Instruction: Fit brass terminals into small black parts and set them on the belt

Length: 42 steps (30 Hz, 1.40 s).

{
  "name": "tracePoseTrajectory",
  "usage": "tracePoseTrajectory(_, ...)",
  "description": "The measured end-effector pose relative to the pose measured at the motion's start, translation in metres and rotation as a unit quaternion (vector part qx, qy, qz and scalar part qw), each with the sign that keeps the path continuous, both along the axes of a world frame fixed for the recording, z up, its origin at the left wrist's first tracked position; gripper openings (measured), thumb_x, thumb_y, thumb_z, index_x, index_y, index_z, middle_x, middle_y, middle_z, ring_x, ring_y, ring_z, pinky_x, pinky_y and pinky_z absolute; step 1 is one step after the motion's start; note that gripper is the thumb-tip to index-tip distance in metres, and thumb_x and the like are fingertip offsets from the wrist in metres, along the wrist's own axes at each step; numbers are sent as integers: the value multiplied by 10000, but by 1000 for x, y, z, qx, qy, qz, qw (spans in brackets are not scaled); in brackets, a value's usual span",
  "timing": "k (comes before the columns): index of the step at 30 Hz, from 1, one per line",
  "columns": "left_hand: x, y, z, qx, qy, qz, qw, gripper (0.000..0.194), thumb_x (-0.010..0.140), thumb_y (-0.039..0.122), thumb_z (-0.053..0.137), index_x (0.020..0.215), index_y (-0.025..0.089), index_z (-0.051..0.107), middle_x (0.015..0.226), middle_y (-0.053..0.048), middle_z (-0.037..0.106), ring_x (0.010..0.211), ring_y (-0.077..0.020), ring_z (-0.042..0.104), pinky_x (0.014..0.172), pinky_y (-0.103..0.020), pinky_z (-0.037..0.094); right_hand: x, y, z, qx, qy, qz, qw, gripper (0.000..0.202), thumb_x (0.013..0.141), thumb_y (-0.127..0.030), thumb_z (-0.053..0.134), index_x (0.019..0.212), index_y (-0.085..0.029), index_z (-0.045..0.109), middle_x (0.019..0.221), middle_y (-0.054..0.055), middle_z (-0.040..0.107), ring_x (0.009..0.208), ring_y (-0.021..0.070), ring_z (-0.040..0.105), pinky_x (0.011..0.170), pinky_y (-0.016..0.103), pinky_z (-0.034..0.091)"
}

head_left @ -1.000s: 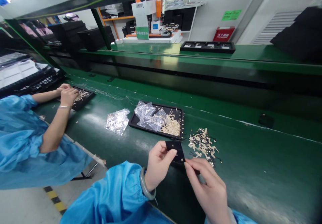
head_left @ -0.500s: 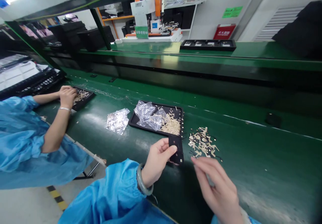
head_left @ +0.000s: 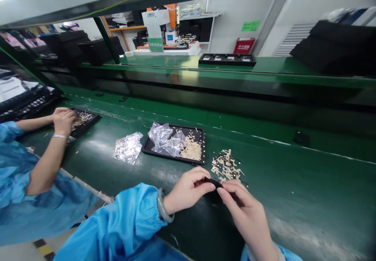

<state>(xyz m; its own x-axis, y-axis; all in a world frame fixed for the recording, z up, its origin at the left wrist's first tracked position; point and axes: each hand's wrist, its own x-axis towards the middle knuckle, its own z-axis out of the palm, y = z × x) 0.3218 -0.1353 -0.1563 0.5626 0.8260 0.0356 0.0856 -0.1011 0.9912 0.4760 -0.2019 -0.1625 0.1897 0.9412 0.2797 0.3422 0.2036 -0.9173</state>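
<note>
Fingers of the left hand (head_left: 189,188) gripped the left end of a thin black piece (head_left: 213,182), held nearly edge-on above the near part of the green desk (head_left: 293,218), while the right hand (head_left: 246,210) pinched its right end. It looked light and fairly stiff, perhaps prone to creasing, so its edges seemed the best hold. Just beyond lay a loose pile of small parts (head_left: 226,165). Left of that, a black tray (head_left: 172,158) held clear bags (head_left: 161,136) on its left and pale strips (head_left: 191,149) heaped on its right. More bagged parts (head_left: 128,147) lay left of the tray; farther left, a co-worker's hands (head_left: 63,121) were over a second tray (head_left: 89,125) of pale slivers (head_left: 82,117).
</note>
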Motion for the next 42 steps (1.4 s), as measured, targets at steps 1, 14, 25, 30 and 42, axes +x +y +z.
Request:
tracePoseTrajectory(1, 1, 0, 0, -2, 14, 1, 1000, 121, 817, 224, 580, 821, 134, 660, 837, -45, 588, 756, -131, 533, 673, -206, 405, 0, 0, -2, -31, 34, -1, 999, 81, 795, -283, 620, 756, -212, 629, 724, 20, 595, 630, 155, 568, 578, 259, 464)
tracePoseTrajectory(14, -6, 5, -7, 146, 91, -45, 984, 76, 830, 143, 563, 774, 139, 614, 789, -16, 622, 790, -136, 532, 755, -229, 402, -3, 2, -2, -245, 345, 73, 903, 246, 728, -392, 700, 698, -178, 583, 538, -62, 418, 477, 66, 341, 479, 215, 291)
tracePoseTrajectory(25, -11, 13, -6, 258, 102, -106, 955, 146, 886, 208, 500, 786, 141, 584, 771, -20, 612, 771, -138, 521, 776, -253, 402, -1, 2, 7, -291, 333, 108, 890, 305, 728, -397, 694, 614, -161, 538, 507, -46, 520, 418, 52, 395, 475, 219, 271)
tracePoseTrajectory(30, -12, 13, -5, 277, 107, -112, 948, 163, 896, 216, 483, 789, 143, 581, 783, -24, 616, 775, -140, 523, 777, -261, 400, -2, 2, 8, -287, 314, 102, 899, 291, 715, -392, 703, 610, -160, 562, 540, -27, 563, 447, 72, 448, 498, 229, 317)
tracePoseTrajectory(42, -15, 14, -3, 322, 136, -116, 930, 148, 887, 190, 479, 794, 148, 586, 807, -21, 611, 802, -141, 514, 784, -269, 388, 1, 3, 4, -287, 314, 137, 895, 274, 724, -378, 701, 630, -165, 557, 535, -38, 555, 477, 73, 465, 518, 217, 345)
